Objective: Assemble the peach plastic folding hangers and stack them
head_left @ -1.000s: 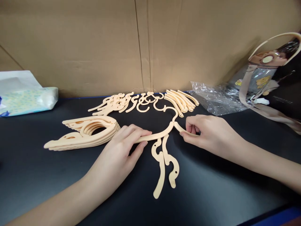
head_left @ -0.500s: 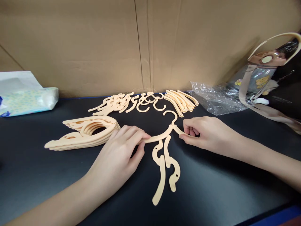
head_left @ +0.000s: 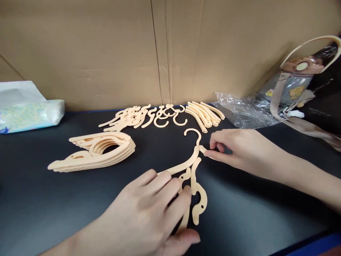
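Observation:
A cream folding hanger [head_left: 183, 165] lies on the black table, its hook pointing away from me. My right hand [head_left: 234, 144] pinches the hanger's short right arm between thumb and fingers. Lower down, my left hand [head_left: 157, 209] spreads thumb and index finger around a loose curved hanger piece [head_left: 185, 218], which it partly covers. I cannot tell whether the fingers touch that piece. Just right of it lies a second loose curved piece [head_left: 203, 199] with a small hole. The left end of the hanger's long arm is hidden behind my left hand.
Several folded hangers form a stack [head_left: 106, 156] at left. Along the back lie a heap of curved pieces [head_left: 130, 119], loose hooks [head_left: 161, 122] and straight arms [head_left: 205, 113]. A clear plastic bag [head_left: 242, 112], a bottle [head_left: 293, 81] and a tissue pack [head_left: 32, 112] stand around them.
My left hand has let go of the hanger's left arm and moved down toward me, over the loose piece. The hanger has tilted, its left arm swinging lower. My right hand stays on it.

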Motion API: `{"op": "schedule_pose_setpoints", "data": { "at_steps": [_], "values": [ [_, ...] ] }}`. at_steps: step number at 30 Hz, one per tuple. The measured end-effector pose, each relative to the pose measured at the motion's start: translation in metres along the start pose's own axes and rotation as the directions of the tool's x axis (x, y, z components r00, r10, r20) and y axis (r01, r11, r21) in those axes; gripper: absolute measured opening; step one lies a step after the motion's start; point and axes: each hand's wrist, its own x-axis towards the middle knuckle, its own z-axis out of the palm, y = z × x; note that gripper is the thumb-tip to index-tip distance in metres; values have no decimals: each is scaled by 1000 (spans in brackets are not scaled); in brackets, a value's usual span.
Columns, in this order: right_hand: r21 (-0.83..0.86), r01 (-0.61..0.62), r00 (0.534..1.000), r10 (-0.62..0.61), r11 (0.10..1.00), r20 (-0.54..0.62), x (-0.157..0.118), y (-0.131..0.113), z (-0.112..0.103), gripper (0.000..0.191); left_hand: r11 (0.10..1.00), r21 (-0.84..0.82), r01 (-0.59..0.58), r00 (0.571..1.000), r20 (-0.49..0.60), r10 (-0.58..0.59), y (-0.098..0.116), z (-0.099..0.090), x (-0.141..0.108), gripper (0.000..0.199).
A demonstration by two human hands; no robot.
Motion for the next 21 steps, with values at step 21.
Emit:
{"op": "schedule_pose_setpoints", "data": {
  "at_steps": [21],
  "values": [
    [339,391,911,-412,856,-11,-5,-25,14,17,982,65,176,976,121,-183,12,-1,-5,35]
  ]
}}
